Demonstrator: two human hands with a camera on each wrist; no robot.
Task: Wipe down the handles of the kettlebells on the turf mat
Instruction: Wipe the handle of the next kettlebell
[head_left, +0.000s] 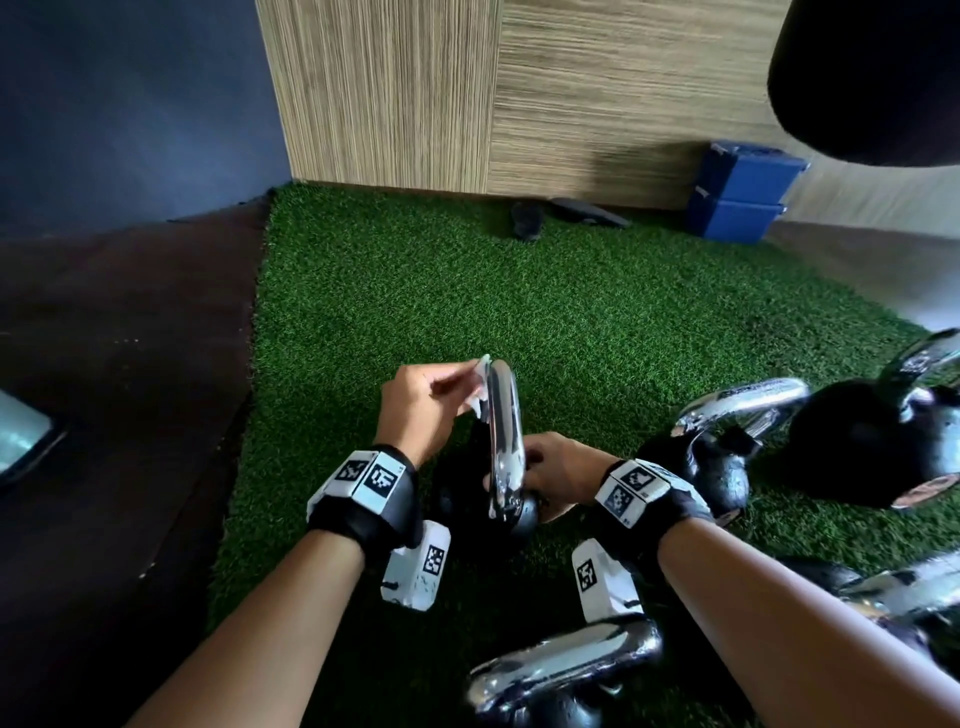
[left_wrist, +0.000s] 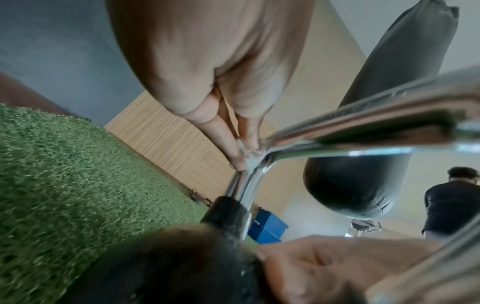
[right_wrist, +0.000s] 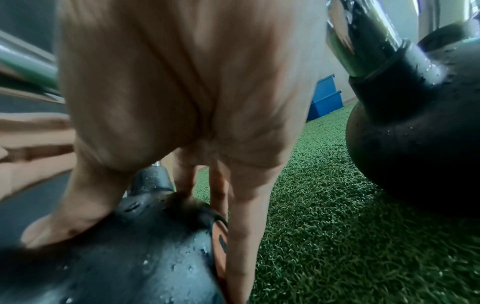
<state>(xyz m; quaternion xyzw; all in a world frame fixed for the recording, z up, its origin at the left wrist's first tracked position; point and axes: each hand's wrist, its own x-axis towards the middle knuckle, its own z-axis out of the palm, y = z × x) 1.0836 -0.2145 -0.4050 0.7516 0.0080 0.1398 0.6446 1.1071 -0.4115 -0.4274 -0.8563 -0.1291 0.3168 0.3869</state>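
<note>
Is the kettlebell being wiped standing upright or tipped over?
Upright, as far as the head view shows: the kettlebell sits with its chrome handle pointing up, the right hand gripping the body and the left hand pressing a wipe against it.

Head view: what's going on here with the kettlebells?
A person is wiping the chrome handle of a black kettlebell on the green turf mat. The left hand pinches a small white wipe against the handle's far end, while the right hand steadies the kettlebell's body. Several other chrome-handled kettlebells sit to the right.
</note>
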